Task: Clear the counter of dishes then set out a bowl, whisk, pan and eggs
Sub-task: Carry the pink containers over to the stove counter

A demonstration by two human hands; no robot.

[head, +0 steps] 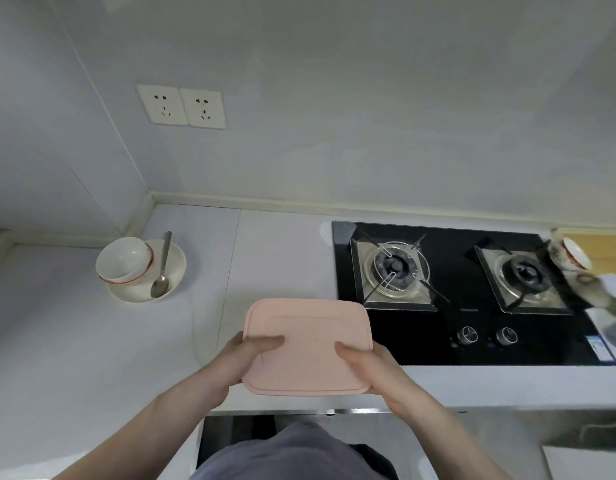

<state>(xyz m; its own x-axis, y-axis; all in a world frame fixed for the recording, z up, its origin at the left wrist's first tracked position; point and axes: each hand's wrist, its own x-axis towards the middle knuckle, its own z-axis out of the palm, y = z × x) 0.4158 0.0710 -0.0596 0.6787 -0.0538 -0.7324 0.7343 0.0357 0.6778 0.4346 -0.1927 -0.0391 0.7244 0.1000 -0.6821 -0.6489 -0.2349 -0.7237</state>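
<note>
Pale counter (74, 341) runs leftward from the gas hob (473, 296): left hand (246, 355) and right hand (365, 363) grip a pink tray (308, 348) near-centre, while the stacked bowl (123, 259), plate (175, 268) and spoon (163, 268) sit far-left, nearer the left hand.

**Camera setup: single head view**

One wide-angle camera, head-worn, facing forward and steeply down over the counter (92, 341). Near field: both forearms enter from the bottom edge. Far field: wall (334, 98) and corner, lines bowed by the lens. No second view, so no overlap.
</note>
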